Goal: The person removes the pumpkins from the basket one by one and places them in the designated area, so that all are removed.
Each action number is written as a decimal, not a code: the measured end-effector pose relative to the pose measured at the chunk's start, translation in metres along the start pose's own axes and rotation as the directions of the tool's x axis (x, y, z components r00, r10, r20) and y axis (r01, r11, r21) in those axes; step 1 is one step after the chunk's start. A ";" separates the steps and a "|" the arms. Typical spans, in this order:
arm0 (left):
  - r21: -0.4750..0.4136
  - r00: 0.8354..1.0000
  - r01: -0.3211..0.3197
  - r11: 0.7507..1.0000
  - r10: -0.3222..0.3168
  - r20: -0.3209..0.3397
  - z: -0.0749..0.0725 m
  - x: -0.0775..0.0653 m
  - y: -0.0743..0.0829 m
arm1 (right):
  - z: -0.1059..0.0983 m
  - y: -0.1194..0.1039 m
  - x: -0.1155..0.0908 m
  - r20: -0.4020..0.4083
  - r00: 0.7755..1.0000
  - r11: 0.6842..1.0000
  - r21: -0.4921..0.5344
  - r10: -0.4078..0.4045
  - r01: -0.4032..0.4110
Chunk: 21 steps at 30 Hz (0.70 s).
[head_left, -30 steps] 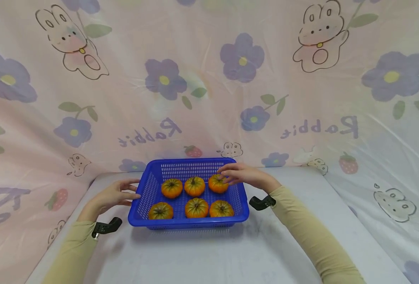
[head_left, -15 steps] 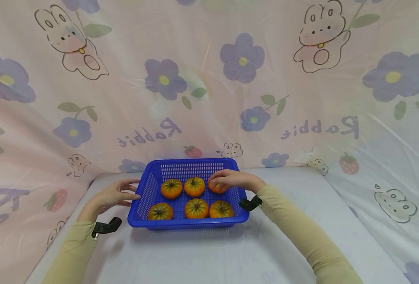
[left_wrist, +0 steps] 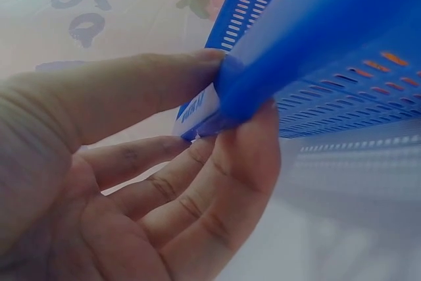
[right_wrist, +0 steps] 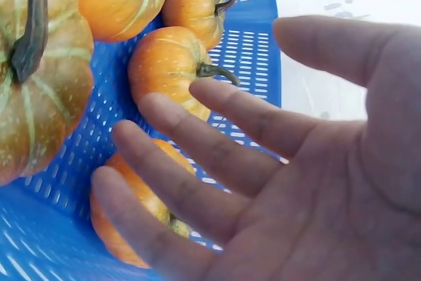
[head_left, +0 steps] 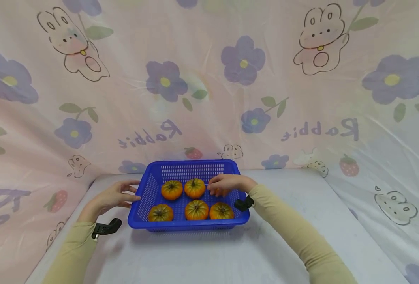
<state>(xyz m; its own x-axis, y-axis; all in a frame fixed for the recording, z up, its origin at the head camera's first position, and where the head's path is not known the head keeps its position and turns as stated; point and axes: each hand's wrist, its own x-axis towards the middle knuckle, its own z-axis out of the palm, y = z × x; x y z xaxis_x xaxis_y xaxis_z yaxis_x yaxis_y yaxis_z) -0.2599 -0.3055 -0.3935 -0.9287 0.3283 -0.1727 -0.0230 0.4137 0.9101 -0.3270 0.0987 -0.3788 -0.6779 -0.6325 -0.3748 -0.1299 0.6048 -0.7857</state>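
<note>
A blue plastic basket [head_left: 188,223] holds several small orange pumpkins, streaked green around dark stems. My left hand [head_left: 114,195] pinches the basket's left rim, thumb on one side and fingers on the other, as the left wrist view shows at the rim [left_wrist: 247,90]. My right hand [head_left: 227,184] reaches into the back right of the basket, covering the pumpkin there in the head view. In the right wrist view its fingers are spread and nearly straight, the palm bare, overlapping a pumpkin [right_wrist: 122,218]. Left of it sits another pumpkin [head_left: 195,188]; a front right pumpkin [head_left: 221,211] lies nearer.
The basket stands on a white-covered table [head_left: 209,256]. A printed cloth [head_left: 209,98] with rabbits and flowers hangs behind and at both sides. A white label [left_wrist: 199,104] is on the basket rim beside my left fingers. Black camera mounts sit at both wrists.
My right hand has moved left and down into the basket, now hiding the back right pumpkin in the head view. The left hand stays on the rim; the basket has not moved.
</note>
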 end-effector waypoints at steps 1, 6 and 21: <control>-0.001 1.000 -0.001 1.000 0.001 0.001 0.000 0.000 0.000 | 0.000 0.000 0.001 0.004 1.000 1.000 0.006 0.007 -0.007; -0.001 1.000 -0.006 1.000 0.006 0.000 -0.001 0.001 -0.003 | 0.002 0.003 0.002 0.023 0.997 0.997 0.015 0.076 -0.076; 0.006 1.000 0.001 1.000 -0.001 -0.001 -0.002 0.002 -0.004 | 0.007 0.002 0.001 0.071 0.977 0.979 -0.038 0.203 -0.201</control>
<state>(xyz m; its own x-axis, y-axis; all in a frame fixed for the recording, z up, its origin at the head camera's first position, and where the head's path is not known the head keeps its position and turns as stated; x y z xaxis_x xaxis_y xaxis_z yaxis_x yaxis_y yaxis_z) -0.2625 -0.3078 -0.3965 -0.9288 0.3272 -0.1738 -0.0222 0.4190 0.9077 -0.3233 0.0958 -0.3839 -0.6369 -0.5294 -0.5604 -0.0185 0.7372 -0.6754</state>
